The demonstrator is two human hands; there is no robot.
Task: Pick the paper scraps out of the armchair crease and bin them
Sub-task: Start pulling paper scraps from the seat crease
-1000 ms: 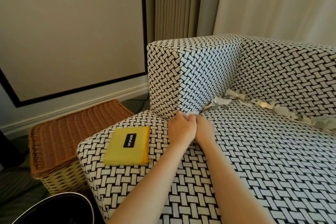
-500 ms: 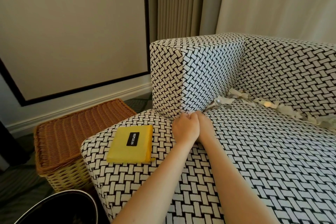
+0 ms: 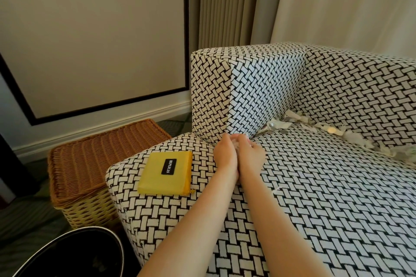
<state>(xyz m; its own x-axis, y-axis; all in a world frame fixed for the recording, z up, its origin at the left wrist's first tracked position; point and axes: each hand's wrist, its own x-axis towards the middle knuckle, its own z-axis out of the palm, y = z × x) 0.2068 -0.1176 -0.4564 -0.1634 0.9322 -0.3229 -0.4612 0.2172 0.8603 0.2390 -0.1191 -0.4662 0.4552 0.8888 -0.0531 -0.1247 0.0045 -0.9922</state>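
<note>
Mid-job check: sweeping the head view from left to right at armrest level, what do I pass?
wicker basket → yellow pouch → left hand → right hand → paper scraps

White and grey paper scraps [image 3: 275, 125], torn and crumpled, are strung in a ragged line along the crease of the black-and-white patterned armchair [image 3: 337, 198], where the seat meets back and arm. A round black bin [image 3: 67, 256] is set on the floor, well apart from them.
</note>
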